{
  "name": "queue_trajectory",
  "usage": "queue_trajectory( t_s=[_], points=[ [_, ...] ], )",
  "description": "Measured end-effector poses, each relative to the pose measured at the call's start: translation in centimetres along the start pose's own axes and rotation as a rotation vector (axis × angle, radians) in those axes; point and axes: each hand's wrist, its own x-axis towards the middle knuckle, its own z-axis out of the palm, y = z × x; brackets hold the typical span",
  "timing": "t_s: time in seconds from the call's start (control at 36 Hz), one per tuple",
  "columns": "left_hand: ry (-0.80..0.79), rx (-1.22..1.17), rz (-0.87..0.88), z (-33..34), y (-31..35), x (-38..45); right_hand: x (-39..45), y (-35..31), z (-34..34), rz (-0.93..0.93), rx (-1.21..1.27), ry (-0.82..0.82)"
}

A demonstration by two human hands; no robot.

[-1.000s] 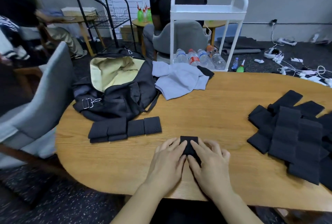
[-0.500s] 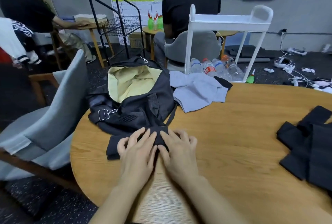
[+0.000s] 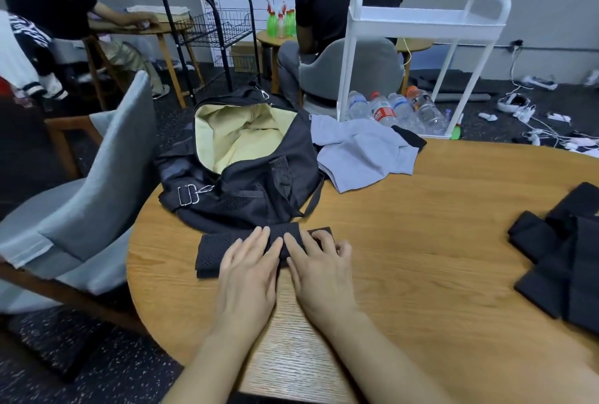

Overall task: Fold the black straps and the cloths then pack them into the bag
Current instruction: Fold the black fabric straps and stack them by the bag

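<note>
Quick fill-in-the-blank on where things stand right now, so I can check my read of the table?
1. Both hands lie flat on the folded ____ in front of the bag.
2. The bag's mouth is ____, showing pale lining.
3. The grey cloth lies to the ____ of the bag.
4. The unfolded pile sits at the table's ____ edge.

Missing: straps; open; right; right

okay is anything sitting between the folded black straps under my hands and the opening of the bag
Nothing visible blocks it. The folded straps lie under both hands right in front of the bag, whose open mouth faces up; only the bag's near wall must be cleared.
</note>
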Motion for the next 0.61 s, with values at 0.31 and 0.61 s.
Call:
queue_trajectory(
  t_s=[0.31,0.61],
  points=[
    [0.025,0.024,0.131,0.4,4.3,0.0,-2.7,5.4,-4.2,0.085,-0.019,0.038],
    [-0.115,-0.052,0.393,5.1,16.1,0.7,-10.9,17.3,-9.4,0.372,-0.159,0.238]
  ],
)
